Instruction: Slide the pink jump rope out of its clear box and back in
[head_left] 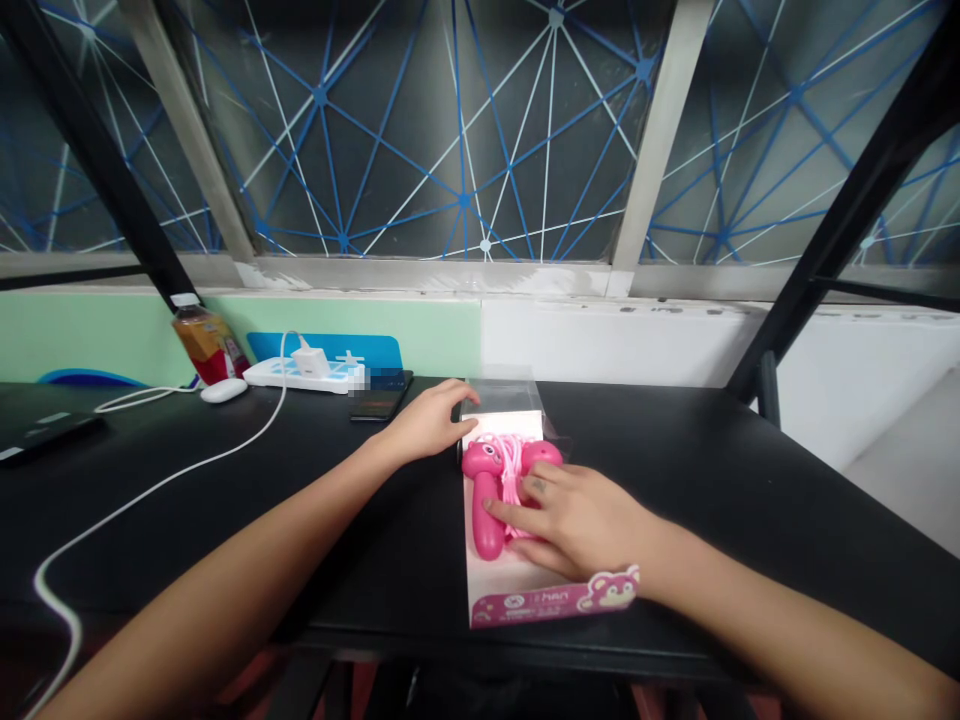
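A pink skipping rope (486, 500) with thick pink handles lies in a clear plastic pack (504, 585) with a white and pink card, near the front edge of the black table (720, 470). My right hand (574, 520) rests flat on the pack, its fingers stretched over the handles and the coiled cord. My left hand (429, 420) lies on the far left corner of the pack, with fingers curled over its edge.
At the back left are a white power strip (300, 375) with a charger and a long white cable (150, 490), a dark phone (379, 400), a white mouse (223, 390), a drink bottle (206, 345). Black frame posts stand at both sides.
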